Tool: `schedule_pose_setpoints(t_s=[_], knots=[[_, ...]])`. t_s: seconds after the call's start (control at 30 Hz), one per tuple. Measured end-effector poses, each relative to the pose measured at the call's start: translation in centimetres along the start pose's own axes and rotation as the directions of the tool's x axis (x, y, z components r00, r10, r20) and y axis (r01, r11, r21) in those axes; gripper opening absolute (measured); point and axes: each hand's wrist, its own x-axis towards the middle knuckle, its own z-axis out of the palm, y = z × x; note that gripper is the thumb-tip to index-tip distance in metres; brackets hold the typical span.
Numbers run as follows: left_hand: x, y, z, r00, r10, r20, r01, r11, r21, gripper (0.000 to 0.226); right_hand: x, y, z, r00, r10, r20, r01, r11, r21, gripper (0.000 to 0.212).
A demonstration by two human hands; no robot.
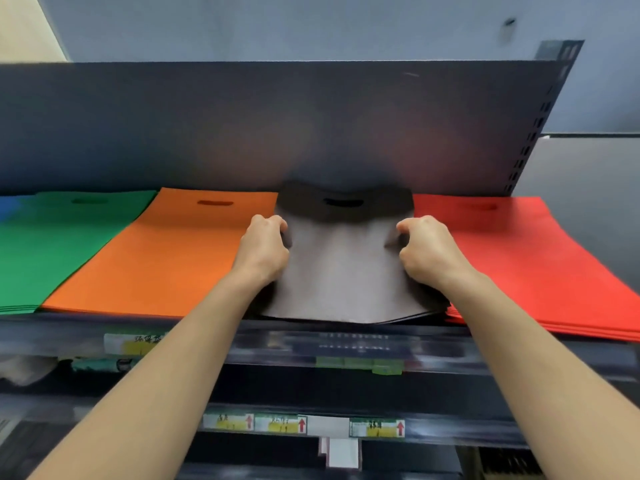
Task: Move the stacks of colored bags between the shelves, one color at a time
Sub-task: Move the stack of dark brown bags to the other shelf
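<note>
Five bag stacks (166,251) on dark shelf (62,329)

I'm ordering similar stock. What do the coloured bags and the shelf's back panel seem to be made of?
The black bags look like thin non-woven fabric: matte, slightly fuzzy, buckling softly where the left hand and right hand grip the stack. The orange bags and red bags show the same dull surface and punched handle slots. The back panel is probably painted metal: dark, smooth.
</note>
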Motion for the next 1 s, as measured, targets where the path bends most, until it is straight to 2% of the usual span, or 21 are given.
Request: schedule_pose_setpoints(t_s=[0.23, 0.33, 0.43, 0.53, 0.67, 0.77, 1.0], knots=[[1.2, -0.2, 0.8, 1.000, 0.009, 0.030, -0.010, 1.000, 0.024, 0.034, 1.1, 0.6, 0.8, 0.999, 0.029, -0.017, -0.029, 0.999, -0.023, 0.035], [1.3, 0.0, 1.1, 0.999, 0.009, 0.033, -0.013, 0.993, 0.121, 0.032, 1.0, 1.1, 0.7, 0.999, 0.024, -0.047, -0.027, 0.998, -0.060, 0.036], [1.3, 1.4, 1.2, 0.994, 0.098, -0.051, -0.083, 0.965, 0.250, 0.033, 0.7, 1.3, -0.1, 0.990, -0.035, -0.134, 0.024, 0.997, -0.079, 0.037], [1.0, 5.1, 1.2, 0.959, 0.262, -0.104, -0.238, 0.950, 0.201, 0.037, -0.2, 1.9, -2.0, 0.969, -0.087, -0.231, 0.064, 0.993, -0.103, 0.036], [-1.4, 11.9, 1.8, 0.835, 0.516, -0.189, -0.516, 0.855, 0.056, 0.037, -2.9, 4.3, -5.8, 0.927, -0.113, -0.356, 0.038, 0.976, -0.213, 0.030], [-3.9, 17.2, 2.6, 0.675, 0.684, -0.278, -0.712, 0.702, -0.002, 0.036, -5.9, 7.4, -9.2, 0.891, -0.105, -0.441, -0.033, 0.955, -0.295, 0.029], [-11.1, 29.4, 4.9, 0.390, 0.838, -0.380, -0.917, 0.388, -0.086, 0.032, -14.8, 15.8, -17.2, 0.811, 0.018, -0.585, -0.259, 0.907, -0.331, 0.031]])
